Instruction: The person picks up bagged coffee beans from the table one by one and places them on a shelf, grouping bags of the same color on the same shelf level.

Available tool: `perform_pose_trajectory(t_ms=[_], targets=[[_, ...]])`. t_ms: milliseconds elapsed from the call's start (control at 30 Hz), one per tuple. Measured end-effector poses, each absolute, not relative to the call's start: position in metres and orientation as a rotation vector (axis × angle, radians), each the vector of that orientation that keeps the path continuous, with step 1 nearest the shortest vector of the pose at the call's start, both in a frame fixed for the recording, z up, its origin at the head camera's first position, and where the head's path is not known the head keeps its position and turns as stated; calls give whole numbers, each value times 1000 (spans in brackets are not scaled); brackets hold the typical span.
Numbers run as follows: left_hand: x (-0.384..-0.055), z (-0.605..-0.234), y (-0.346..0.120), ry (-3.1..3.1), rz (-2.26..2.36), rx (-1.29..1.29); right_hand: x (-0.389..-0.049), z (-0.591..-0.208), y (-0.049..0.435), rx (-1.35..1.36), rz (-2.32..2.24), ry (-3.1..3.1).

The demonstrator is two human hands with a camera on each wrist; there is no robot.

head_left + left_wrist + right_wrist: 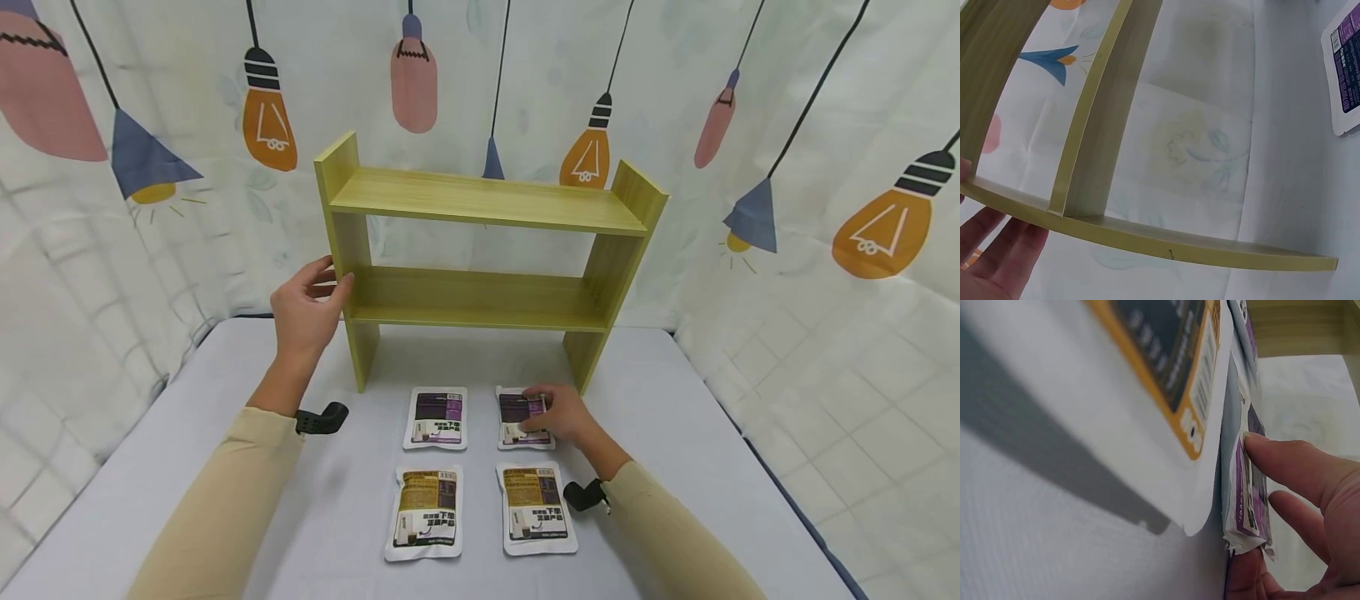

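A yellow-green two-tier wooden shelf (480, 300) stands at the back of the white table. My left hand (307, 304) grips its left side panel (1166, 249), thumb on one side and fingers on the other. At the shelf's right foot, my right hand (562, 415) pinches a white pouch with a purple-and-black label (517, 437). In the right wrist view the thumb (1291, 459) presses on this pouch's face (1249, 487), with fingers at its edge. A matching purple-label pouch (437, 418) lies to the left.
Two white pouches with brown-and-gold labels, a left one (426, 512) and a right one (536, 508), lie nearer the front of the table (352, 517). Behind the shelf hangs a pale curtain (337, 83) printed with lamps.
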State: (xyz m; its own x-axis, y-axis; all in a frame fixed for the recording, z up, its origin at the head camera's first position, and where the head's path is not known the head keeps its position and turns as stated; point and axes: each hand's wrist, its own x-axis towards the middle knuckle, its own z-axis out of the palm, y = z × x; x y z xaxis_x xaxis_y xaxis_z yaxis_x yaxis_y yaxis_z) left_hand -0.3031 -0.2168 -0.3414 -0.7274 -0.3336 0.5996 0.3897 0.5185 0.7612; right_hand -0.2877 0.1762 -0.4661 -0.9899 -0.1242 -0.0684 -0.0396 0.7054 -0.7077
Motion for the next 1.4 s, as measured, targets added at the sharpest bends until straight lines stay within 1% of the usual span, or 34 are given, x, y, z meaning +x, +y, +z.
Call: perform_pose_trajectory(t_ms=[200, 1400], targets=[[-302, -341, -217, -2032, -1255, -39, -288, -467, 175, -145, -1102, 2817], [-299, -342, -218, -2063, -1240, -64, -289, -464, 176, -164, -1123, 2834]])
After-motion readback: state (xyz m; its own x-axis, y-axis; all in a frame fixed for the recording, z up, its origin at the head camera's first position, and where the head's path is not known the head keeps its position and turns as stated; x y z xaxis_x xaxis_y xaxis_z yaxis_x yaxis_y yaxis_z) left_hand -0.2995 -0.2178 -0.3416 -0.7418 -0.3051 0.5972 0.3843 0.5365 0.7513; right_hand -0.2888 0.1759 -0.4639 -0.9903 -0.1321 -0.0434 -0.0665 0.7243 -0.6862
